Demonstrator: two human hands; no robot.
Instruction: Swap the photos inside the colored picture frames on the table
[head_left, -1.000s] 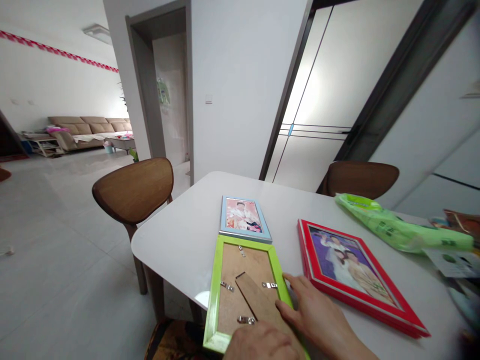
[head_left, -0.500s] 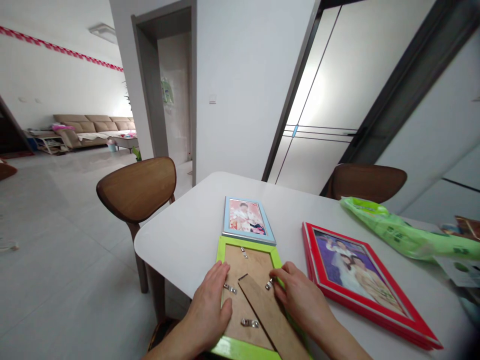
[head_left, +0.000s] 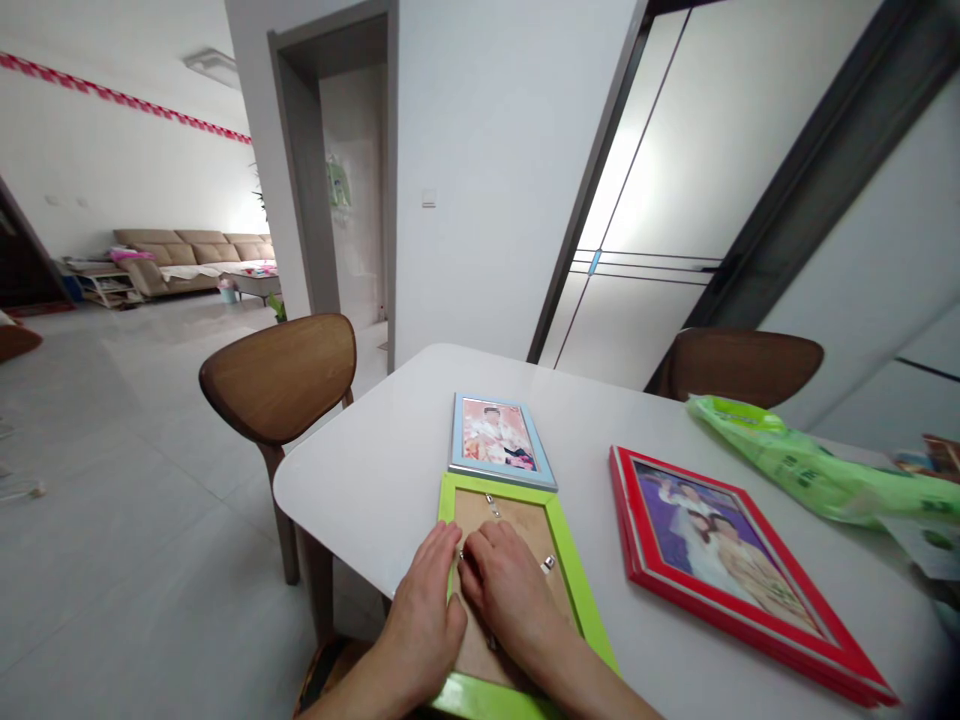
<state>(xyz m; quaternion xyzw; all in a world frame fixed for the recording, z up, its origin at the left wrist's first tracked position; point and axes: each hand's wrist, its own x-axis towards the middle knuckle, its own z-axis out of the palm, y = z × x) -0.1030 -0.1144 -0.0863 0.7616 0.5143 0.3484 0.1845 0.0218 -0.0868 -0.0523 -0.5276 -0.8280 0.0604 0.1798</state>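
Frame, green [head_left: 581, 590], face down on bench [head_left: 360, 480]: likely light, stiff, glass-fragile; left hand [head_left: 424, 615] and right hand [head_left: 506, 590] resting on its backing [head_left: 517, 515], holding nothing; lift by rails.

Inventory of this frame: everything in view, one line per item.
table: 1, white, centre foreground
green frame: 1, lime green, face down with brown backing up, near table edge
clips: 2 visible, silver, on the green frame's backing
blue frame: 1, light blue, face up, just beyond the green frame
red frame: 1, red, face up, right of the green frame
bag: 1, green plastic, far right of the table
chairs: 2, brown wood, one at the table's left side, the other at its far side
sofa: 1, beige, room at far left
left hand: 1, flat on the green frame's left edge
right hand: 1, on the backing, fingertips beside the left hand
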